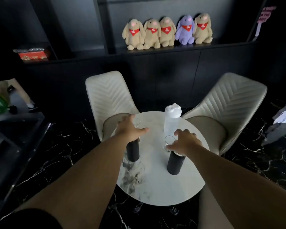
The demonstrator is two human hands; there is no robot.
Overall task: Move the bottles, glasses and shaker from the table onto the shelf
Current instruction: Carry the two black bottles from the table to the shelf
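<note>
A round white marble table (157, 182) carries two black bottles, two clear glasses and a translucent shaker (171, 119) with a white lid at the back. My left hand (130, 128) hovers with fingers spread over the left black bottle (132, 151), reaching toward the left glass (137, 121) behind it. My right hand (185, 142) is spread above the right black bottle (174, 163), its fingers beside the right glass (169, 140). Neither hand holds anything. The black shelf (172, 47) runs along the wall behind the table.
Two cream padded chairs (109, 96) (229, 104) stand between table and wall. Several plush rabbits (167, 32) line the shelf's middle part; a red box (31, 55) sits in a left compartment. Black marble floor surrounds the table. A dark counter edge lies at left.
</note>
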